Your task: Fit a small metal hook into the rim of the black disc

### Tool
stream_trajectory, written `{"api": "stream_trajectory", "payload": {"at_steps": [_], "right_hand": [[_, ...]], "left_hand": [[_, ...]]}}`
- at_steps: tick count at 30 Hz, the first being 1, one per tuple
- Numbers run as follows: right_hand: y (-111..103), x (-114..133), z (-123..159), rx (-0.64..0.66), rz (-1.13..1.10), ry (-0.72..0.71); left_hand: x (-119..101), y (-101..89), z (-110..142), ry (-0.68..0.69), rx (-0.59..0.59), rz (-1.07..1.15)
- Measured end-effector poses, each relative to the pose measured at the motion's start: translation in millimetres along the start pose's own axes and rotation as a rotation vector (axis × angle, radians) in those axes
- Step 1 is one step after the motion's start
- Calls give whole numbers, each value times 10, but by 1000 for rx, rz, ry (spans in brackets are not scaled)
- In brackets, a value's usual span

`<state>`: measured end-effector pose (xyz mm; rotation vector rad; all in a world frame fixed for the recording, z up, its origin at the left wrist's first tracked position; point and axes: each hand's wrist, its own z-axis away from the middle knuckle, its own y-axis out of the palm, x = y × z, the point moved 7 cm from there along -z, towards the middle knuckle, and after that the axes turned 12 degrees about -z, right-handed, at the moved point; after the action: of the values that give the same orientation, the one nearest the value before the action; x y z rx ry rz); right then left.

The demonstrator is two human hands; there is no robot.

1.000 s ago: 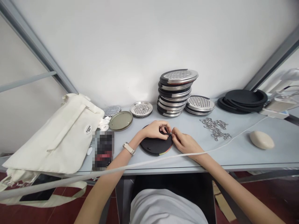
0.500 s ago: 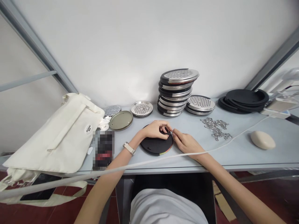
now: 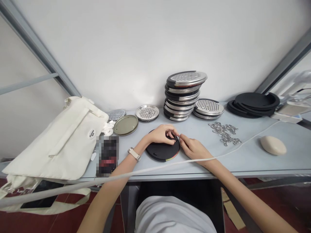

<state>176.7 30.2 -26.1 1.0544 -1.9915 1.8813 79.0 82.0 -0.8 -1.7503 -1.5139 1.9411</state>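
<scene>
Black disc (image 3: 159,152) lies flat near the front edge of a pale grey-blue counter (image 3: 243,163), the left hand (image 3: 160,134) curled closed on its rim at about one o'clock. Beside it, the right hand (image 3: 193,149) pinches at the same spot; what sits between its fingertips cannot be told.

Seen from the disc, the tall stack (image 3: 182,99) at one o'clock, its top piece jutting out of line, looks the likeliest to topple if knocked. A white cable (image 3: 170,165) could snag a forearm, while uneven pressure from the fingers might make the disc skid or a small part spring loose.

Soft, off-white fabric slouches in the bag (image 3: 53,142) at nine o'clock. The tall stack alternates shiny metal rims with matte black bands; smooth black trays (image 3: 257,101) sit between two and three. Perforated silver plates (image 3: 208,106) gleam at two, and olive lids (image 3: 125,125) rest at ten. A smooth, beige, pebble-shaped object (image 3: 273,145) and a tangled pile of thin, bright metal clips (image 3: 224,133) lie toward three.
</scene>
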Motion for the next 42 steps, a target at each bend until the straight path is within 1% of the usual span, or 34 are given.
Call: {"api": "stream_trajectory", "payload": {"at_steps": [3, 11, 18, 30, 36, 42], "right_hand": [[3, -6, 1, 0, -16, -1], [-2, 6, 5, -7, -11, -3], [1, -1, 2, -8, -9, 11], [-1, -12, -3, 0, -11, 34], [-24, -39, 1, -40, 3, 34], [-12, -48, 3, -45, -3, 11]], "left_hand": [[5, 15, -4, -15, 19, 38], [-12, 4, -1, -23, 19, 94], [-7, 3, -5, -2, 18, 100], [-1, 5, -8, -6, 28, 104], [-10, 18, 2, 3, 53, 114], [-14, 37, -6, 7, 71, 101]]}}
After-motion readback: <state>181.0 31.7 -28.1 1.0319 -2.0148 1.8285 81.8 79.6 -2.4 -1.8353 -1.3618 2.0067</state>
